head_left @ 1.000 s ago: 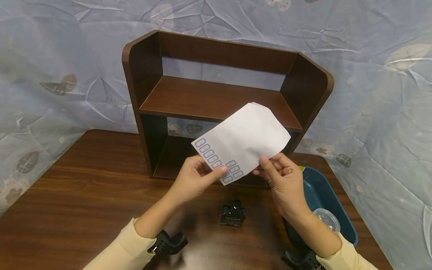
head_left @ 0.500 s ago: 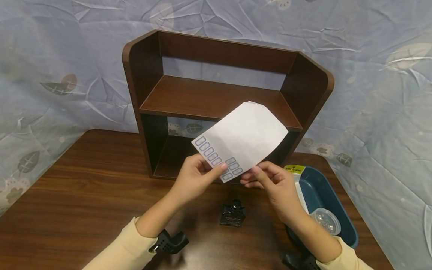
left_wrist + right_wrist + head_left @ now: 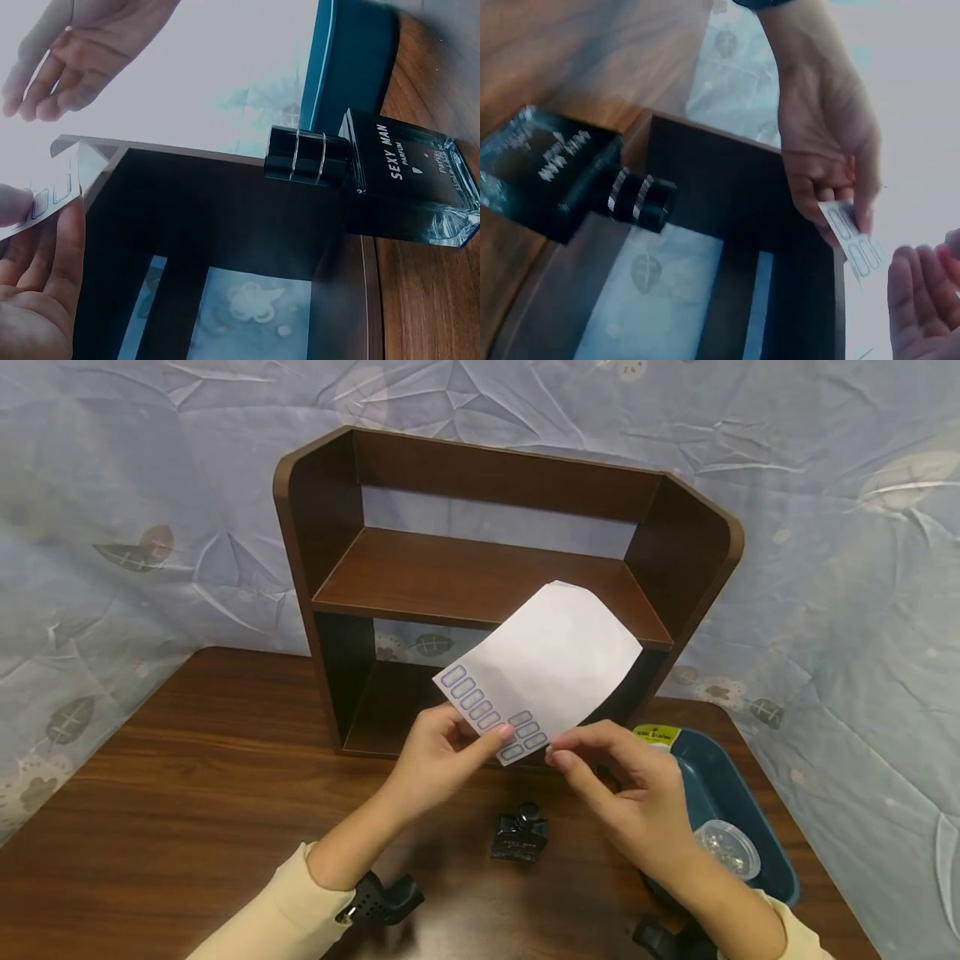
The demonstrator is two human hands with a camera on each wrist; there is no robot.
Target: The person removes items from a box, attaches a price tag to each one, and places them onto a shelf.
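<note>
A white sheet of labels point(image 3: 562, 652) with blue-outlined stickers along its lower edge is held up over the table. My left hand point(image 3: 442, 756) pinches its lower edge, thumb on the printed side. My right hand point(image 3: 637, 789) is at the sheet's lower right corner, thumb and index fingertips close together. In the left wrist view a gap shows between the right hand point(image 3: 67, 71) and the sheet; no object is visible in those fingers. Below the hands a black perfume bottle point(image 3: 519, 837) stands on the table; the left wrist view shows its printed label.
A dark brown two-tier shelf point(image 3: 480, 577) stands at the back of the wooden table point(image 3: 187, 793). On the right lies a blue tray point(image 3: 712, 768) with a round clear container point(image 3: 727, 850) and a yellow-green labelled packet point(image 3: 656, 735). Patterned cloth point(image 3: 135, 485) surrounds the table.
My right hand has let go of the sheet's right side and slid left to its lower corner, thumb and index finger drawing together. The left hand keeps its hold, almost still.
</note>
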